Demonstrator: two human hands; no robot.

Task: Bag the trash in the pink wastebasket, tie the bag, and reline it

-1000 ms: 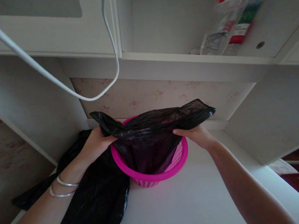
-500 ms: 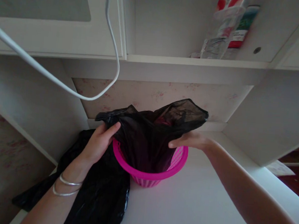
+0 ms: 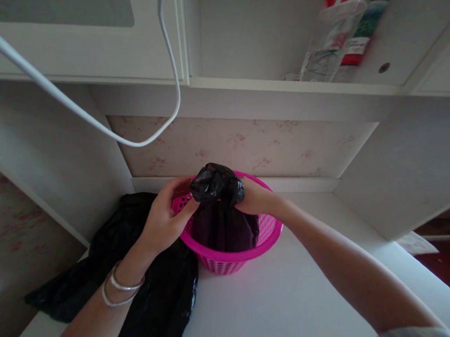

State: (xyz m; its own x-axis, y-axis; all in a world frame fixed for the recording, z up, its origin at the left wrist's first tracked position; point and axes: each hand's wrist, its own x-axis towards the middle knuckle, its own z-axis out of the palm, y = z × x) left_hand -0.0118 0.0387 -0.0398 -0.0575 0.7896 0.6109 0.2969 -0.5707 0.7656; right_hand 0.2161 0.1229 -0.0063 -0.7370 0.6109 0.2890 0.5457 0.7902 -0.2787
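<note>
A thin black plastic bag (image 3: 224,230) sits inside a pink plastic basket (image 3: 229,258) with slotted sides. Its top is gathered into a bunch over the basket. On the bunch's left side, my left hand (image 3: 171,213) is closed, with the thumb pressed at its lower edge and the fingers partly behind it. My right hand (image 3: 254,196) grips the gathered top from the right; its fingertips are hidden behind the plastic. Beside the basket on the left, under my left forearm, lies another larger black plastic bag (image 3: 162,292).
The basket stands on a white surface (image 3: 277,300) between white side panels. A white cable (image 3: 134,142) hangs in front at the upper left. An overhead shelf (image 3: 254,82) holds a clear plastic container (image 3: 326,47) and a red-and-green package (image 3: 361,34).
Both hands have moved inward, and the bag's spread-out mouth is now drawn together into a bunch. More of the basket's rim shows. The view has shifted slightly.
</note>
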